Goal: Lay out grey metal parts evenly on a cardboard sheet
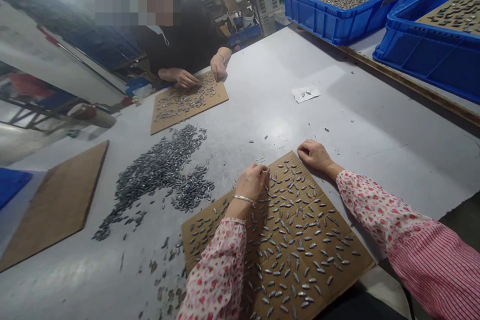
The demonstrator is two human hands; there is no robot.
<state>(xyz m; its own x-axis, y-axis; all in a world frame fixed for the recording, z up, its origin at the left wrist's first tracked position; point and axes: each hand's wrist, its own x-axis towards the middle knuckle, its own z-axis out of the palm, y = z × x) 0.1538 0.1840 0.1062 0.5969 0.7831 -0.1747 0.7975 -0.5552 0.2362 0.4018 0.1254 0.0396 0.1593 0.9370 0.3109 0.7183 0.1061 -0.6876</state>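
A corrugated cardboard sheet (311, 230) lies at the near edge of the table, with many small silver-grey, spindle-shaped metal pieces (299, 226) spread over it. My left hand (252, 182) is over the sheet's far part, fingers pinched together near its far edge; what is between the fingertips is too small to make out. Just past the far corner of the sheet, my right hand (315, 154) rests on the table with its fingers curled in, and whatever they may hold is hidden. Left of the sheet is a large heap of similar pieces (161, 165).
Across the white table (258, 85), another person's hands (185, 79) work over a second cardboard sheet (219, 97). A brown board (63, 200) lies left. Blue crates (348, 25) holding filled sheets stand at right. A white paper scrap (300, 96) carries a few pieces.
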